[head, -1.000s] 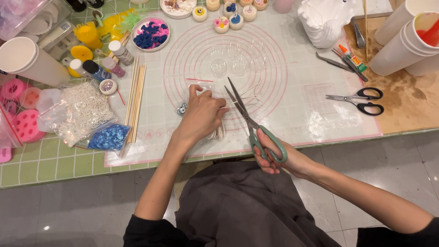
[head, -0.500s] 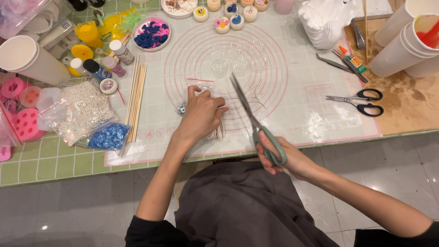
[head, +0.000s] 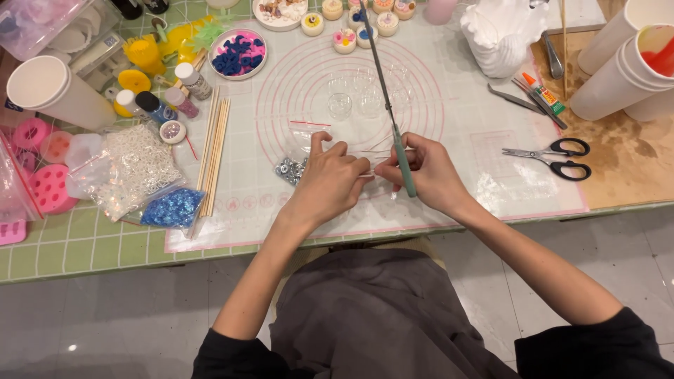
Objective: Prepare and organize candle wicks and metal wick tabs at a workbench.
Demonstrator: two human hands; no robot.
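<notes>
Green-handled scissors (head: 393, 119) are gripped, blades shut and pointing away, in the closed right hand (head: 425, 172), while thin white wicks (head: 382, 149) are pinched between its fingers and those of the left hand (head: 330, 179), just beside a small clear bag (head: 298, 151) on the surface.

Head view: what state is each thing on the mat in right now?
Green-handled scissors: blades shut, held in right hand, pointing away.
Black-handled scissors: lying flat, slightly open.
Small zip bag: under left hand.
Clear cups: upright, look empty.
Wooden skewers: lying bundled.
</notes>
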